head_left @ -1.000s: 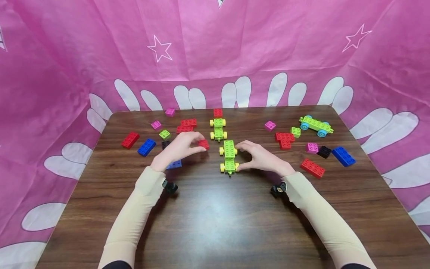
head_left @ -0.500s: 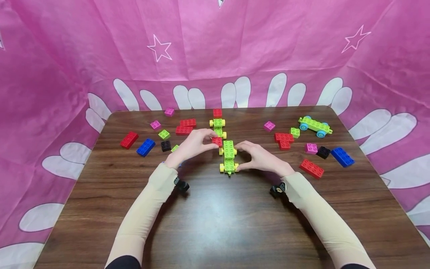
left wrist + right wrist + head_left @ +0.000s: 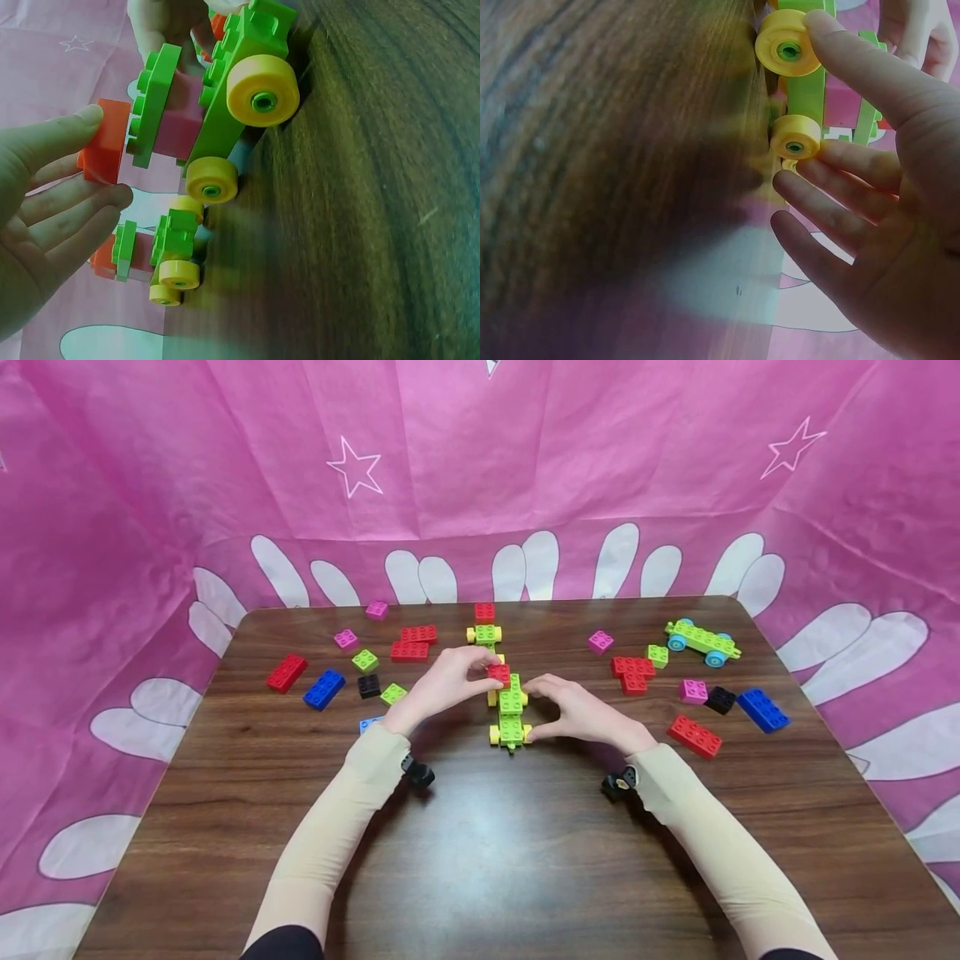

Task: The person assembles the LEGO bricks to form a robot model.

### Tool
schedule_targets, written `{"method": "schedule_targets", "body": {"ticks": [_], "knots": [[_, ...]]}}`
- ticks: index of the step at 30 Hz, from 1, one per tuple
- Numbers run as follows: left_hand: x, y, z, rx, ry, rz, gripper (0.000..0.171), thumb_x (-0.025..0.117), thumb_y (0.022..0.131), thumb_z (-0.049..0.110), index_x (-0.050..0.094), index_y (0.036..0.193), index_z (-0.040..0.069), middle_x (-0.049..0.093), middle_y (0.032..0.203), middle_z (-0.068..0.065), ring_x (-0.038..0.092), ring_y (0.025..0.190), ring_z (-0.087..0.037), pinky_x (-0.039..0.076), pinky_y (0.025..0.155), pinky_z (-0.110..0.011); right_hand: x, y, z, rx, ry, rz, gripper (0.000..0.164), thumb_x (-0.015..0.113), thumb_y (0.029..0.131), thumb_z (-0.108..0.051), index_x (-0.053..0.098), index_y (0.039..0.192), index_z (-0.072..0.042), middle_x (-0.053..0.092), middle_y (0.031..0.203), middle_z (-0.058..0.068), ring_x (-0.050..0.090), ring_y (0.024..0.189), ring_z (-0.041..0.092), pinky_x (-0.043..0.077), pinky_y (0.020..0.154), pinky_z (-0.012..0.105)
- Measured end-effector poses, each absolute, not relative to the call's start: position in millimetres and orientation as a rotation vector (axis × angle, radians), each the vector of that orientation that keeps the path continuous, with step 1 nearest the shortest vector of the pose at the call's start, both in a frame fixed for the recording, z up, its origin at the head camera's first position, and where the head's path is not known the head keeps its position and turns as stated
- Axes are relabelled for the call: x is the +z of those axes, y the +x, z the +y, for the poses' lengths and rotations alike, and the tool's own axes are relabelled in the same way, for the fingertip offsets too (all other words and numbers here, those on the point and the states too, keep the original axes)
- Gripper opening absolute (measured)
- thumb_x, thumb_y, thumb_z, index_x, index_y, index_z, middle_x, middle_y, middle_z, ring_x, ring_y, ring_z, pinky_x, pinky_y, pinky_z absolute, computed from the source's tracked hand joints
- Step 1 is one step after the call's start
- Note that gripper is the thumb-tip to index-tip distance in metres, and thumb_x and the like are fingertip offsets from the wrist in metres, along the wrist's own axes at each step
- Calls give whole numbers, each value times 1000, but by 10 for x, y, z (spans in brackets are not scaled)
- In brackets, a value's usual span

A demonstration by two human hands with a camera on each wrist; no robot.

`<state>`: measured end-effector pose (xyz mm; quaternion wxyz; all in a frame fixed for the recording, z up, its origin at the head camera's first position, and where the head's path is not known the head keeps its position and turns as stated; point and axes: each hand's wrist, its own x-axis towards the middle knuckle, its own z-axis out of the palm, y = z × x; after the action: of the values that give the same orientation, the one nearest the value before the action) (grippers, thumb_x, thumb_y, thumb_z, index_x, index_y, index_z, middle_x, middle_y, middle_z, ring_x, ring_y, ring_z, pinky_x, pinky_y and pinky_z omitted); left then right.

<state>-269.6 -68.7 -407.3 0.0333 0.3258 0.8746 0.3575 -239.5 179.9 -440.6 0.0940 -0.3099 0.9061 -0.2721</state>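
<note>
A red brick (image 3: 498, 674) is pinched between the thumb and fingers of my left hand (image 3: 452, 682), above the far end of the nearer toy car (image 3: 512, 731). The left wrist view shows a gap between the red brick and the car's green top brick (image 3: 155, 109). Under that green brick sits a pink brick (image 3: 180, 112), on a green base with yellow wheels. My right hand (image 3: 585, 717) steadies the car from its right side. In the right wrist view its thumb lies against one yellow wheel (image 3: 789, 43) and its index finger reaches the other.
Directly beyond stands a second toy car (image 3: 486, 633) with a red brick on its end. Loose bricks lie on both sides, including a blue brick (image 3: 324, 690) left and a red brick (image 3: 696, 737) right. A blue-wheeled green car base (image 3: 702, 640) stands back right.
My left hand has carried the red brick rightward, from beside the nearer toy car to over its far end. The right hand has stayed at the car's wheels.
</note>
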Motion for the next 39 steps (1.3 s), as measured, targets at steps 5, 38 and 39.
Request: {"method": "schedule_targets", "body": {"ticks": [5, 38, 39], "knots": [[-4093, -2696, -658, 1113, 992, 2681, 36, 70, 83, 30, 63, 113, 11, 68, 110, -3, 64, 99, -15, 52, 90, -30, -4418, -2393, 1800, -803, -928, 2694, 74, 78, 71, -46, 51, 129, -9, 54, 129, 4, 51, 122, 18, 42, 105, 41], [-4120, -2699, -548, 978, 1106, 2727, 34, 62, 90, 30, 61, 116, 9, 66, 112, -3, 61, 99, -14, 51, 88, -31, -4429, -2409, 1805, -816, -920, 2690, 74, 78, 71, -45, 50, 130, -11, 54, 129, 3, 51, 121, 17, 42, 105, 40], [-4119, -2699, -545, 964, 1116, 2735, 33, 60, 91, 29, 61, 117, 9, 66, 113, -4, 61, 100, -14, 51, 89, -31, -4429, -2410, 1808, -816, -925, 2693, 75, 78, 71, -46, 50, 130, -11, 55, 129, 3, 51, 121, 17, 43, 104, 40]]}}
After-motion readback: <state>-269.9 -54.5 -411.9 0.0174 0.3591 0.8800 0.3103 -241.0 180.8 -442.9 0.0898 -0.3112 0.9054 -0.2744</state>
